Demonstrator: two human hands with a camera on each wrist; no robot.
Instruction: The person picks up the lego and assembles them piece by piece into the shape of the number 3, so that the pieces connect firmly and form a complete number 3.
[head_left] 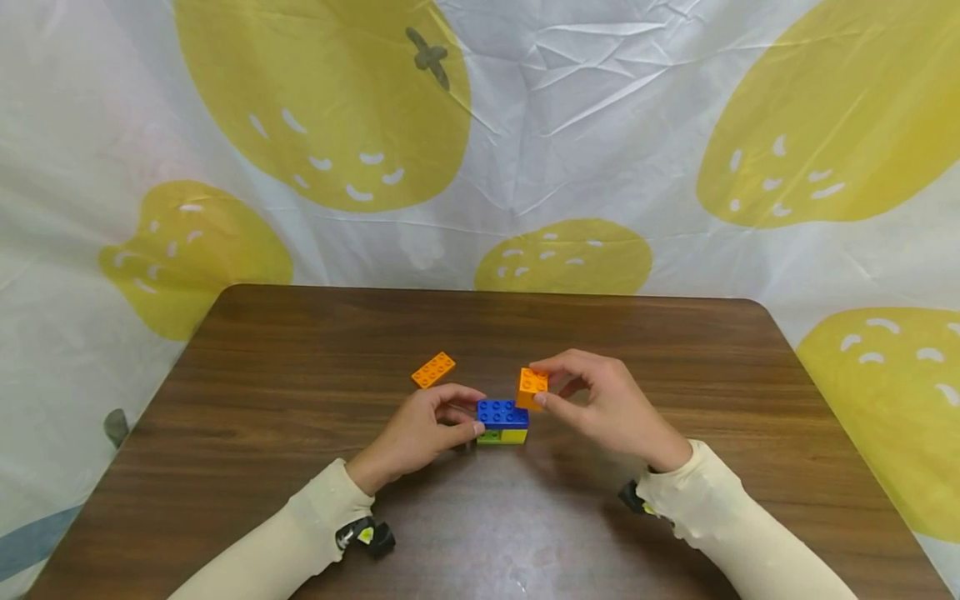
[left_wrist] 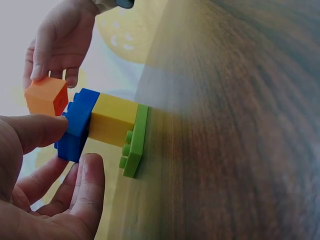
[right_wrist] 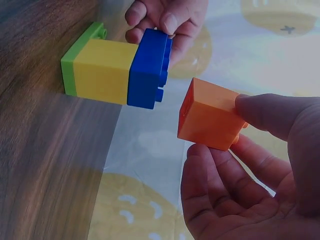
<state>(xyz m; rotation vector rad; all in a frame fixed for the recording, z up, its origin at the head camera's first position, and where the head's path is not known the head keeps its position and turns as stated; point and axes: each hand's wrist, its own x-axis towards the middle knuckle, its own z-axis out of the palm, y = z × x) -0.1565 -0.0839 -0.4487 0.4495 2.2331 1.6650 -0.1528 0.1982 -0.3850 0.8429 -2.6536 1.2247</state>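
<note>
A small stack stands on the table: a flat green brick (left_wrist: 137, 150) at the bottom, a yellow block (left_wrist: 114, 119) on it, and a long blue brick (head_left: 495, 414) on top. The blue brick overhangs the green one's studs at its left end. There my left hand (head_left: 420, 429) pinches it between thumb and fingers. Close above the right end of the blue brick, my right hand (head_left: 603, 404) holds an orange two-by-two brick (right_wrist: 207, 115) between thumb and fingertips. In the right wrist view, a gap separates the orange brick from the blue studs.
Behind my left hand, a flat orange brick (head_left: 433, 370) with several studs lies on the brown wooden table (head_left: 315, 350). A white cloth (head_left: 510, 125) with yellow fruit shapes hangs behind the table.
</note>
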